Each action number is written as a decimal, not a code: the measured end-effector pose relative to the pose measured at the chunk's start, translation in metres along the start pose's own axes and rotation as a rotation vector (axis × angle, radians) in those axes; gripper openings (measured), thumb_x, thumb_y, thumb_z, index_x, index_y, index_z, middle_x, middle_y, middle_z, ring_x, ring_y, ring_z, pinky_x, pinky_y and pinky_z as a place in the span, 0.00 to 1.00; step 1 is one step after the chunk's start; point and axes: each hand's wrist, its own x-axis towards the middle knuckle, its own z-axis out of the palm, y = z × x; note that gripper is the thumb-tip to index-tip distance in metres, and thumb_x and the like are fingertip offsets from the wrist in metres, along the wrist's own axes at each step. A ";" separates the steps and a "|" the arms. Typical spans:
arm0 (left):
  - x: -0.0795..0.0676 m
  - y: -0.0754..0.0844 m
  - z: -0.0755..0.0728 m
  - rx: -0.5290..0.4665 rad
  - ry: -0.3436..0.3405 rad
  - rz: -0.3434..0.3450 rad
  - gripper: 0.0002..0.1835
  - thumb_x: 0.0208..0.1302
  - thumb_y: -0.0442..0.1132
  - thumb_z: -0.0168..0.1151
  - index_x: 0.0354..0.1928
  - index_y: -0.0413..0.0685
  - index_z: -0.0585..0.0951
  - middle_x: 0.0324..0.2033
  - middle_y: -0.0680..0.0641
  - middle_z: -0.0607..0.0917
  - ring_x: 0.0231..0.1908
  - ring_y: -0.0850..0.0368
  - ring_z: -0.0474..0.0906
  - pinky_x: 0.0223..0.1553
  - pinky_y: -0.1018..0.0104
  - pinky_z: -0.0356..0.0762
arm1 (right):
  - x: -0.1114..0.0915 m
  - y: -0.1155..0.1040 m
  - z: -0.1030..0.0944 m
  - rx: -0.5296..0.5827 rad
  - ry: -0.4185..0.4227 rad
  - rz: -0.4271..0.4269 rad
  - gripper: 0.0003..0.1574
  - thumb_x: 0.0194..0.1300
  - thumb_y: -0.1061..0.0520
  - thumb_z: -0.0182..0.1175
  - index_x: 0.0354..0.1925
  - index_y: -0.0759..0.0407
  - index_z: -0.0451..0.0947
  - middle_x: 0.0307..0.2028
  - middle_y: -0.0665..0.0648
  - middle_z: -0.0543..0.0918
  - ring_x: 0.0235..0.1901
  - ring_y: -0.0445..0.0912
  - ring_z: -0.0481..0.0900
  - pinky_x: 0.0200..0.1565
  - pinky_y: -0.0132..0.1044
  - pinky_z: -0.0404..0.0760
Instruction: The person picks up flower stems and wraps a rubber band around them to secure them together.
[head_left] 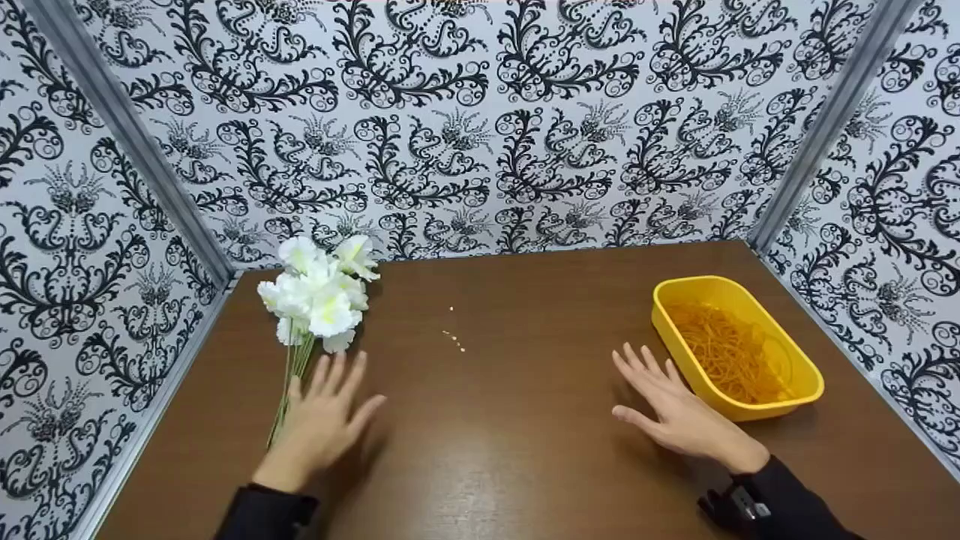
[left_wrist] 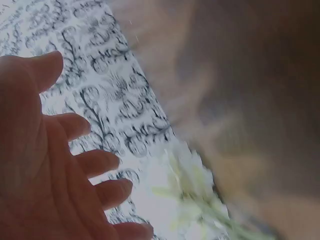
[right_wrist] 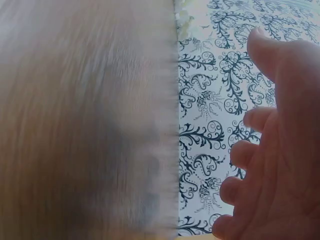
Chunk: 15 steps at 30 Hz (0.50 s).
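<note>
White flowers (head_left: 319, 292) by the released left hand (head_left: 322, 420), yellow tub (head_left: 772, 409) by the released right hand (head_left: 682, 412)

Head: frilled flowers lie beyond the left hand's reach, thin stems (head_left: 298, 357) partly behind it; the rounded tub holds tangled orange strands (head_left: 731, 356); left wrist: blurred flowers near loose fingers; right wrist: relaxed fingers, scrollwork-patterned wall (right_wrist: 200, 135)

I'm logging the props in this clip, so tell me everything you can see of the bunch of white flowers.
The bunch of white flowers has several ruffled blooms with pale yellow-green centres on thin green stems. The petals look soft, perhaps fabric. It lies on the left of the brown table, blooms toward the patterned back wall, stems toward the person. The left hand is close to the stems; whether they touch is unclear.
</note>
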 end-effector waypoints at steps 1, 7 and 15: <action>0.002 -0.007 -0.004 -0.019 -0.006 -0.008 0.40 0.77 0.65 0.41 0.79 0.45 0.55 0.75 0.33 0.53 0.75 0.30 0.46 0.69 0.24 0.39 | 0.000 -0.001 0.000 0.021 -0.004 0.011 0.48 0.73 0.39 0.59 0.80 0.50 0.50 0.78 0.60 0.47 0.77 0.64 0.41 0.72 0.69 0.38; 0.013 -0.052 -0.030 -0.207 -0.059 -0.088 0.48 0.77 0.62 0.48 0.75 0.27 0.48 0.73 0.24 0.51 0.71 0.23 0.50 0.69 0.30 0.46 | 0.004 -0.002 -0.001 0.094 -0.057 0.095 0.50 0.74 0.36 0.55 0.80 0.58 0.48 0.79 0.61 0.48 0.77 0.62 0.41 0.73 0.67 0.39; 0.038 -0.092 -0.049 -0.349 -0.168 -0.308 0.55 0.71 0.65 0.55 0.70 0.16 0.50 0.65 0.14 0.58 0.65 0.18 0.59 0.64 0.28 0.60 | 0.015 0.002 0.003 0.139 -0.112 0.174 0.55 0.73 0.33 0.54 0.79 0.64 0.46 0.78 0.66 0.45 0.77 0.63 0.41 0.74 0.64 0.41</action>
